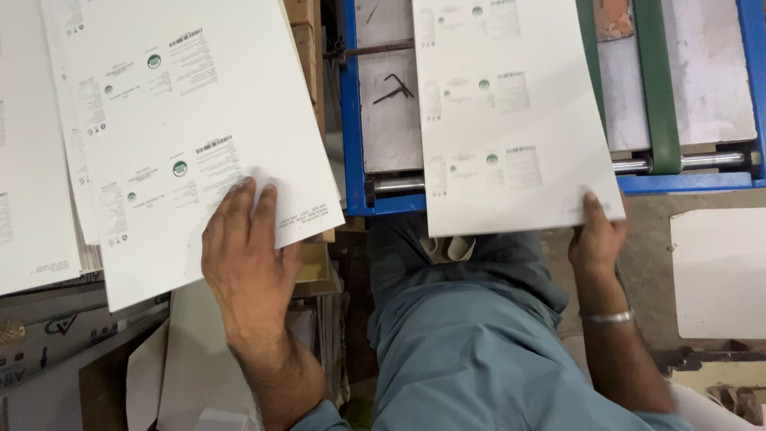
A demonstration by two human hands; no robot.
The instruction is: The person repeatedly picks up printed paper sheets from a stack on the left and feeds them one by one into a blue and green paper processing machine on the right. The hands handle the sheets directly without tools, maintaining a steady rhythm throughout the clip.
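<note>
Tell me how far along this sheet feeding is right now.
Done: one printed sheet already lies on the blue-framed machine bed, its near corner pinched by the right hand. In hand: the left hand presses flat on the top sheet of the stack beside it. Left: that stack, so plenty seems to remain.

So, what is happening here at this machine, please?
A person stands at a blue-framed machine and handles printed white sheets. The left hand rests flat on the top sheet of a stack beside the machine. The right hand grips the near corner of another printed sheet, which lies on the machine bed over a metal roller. A green belt runs along the bed, and a hex key lies on it.
</note>
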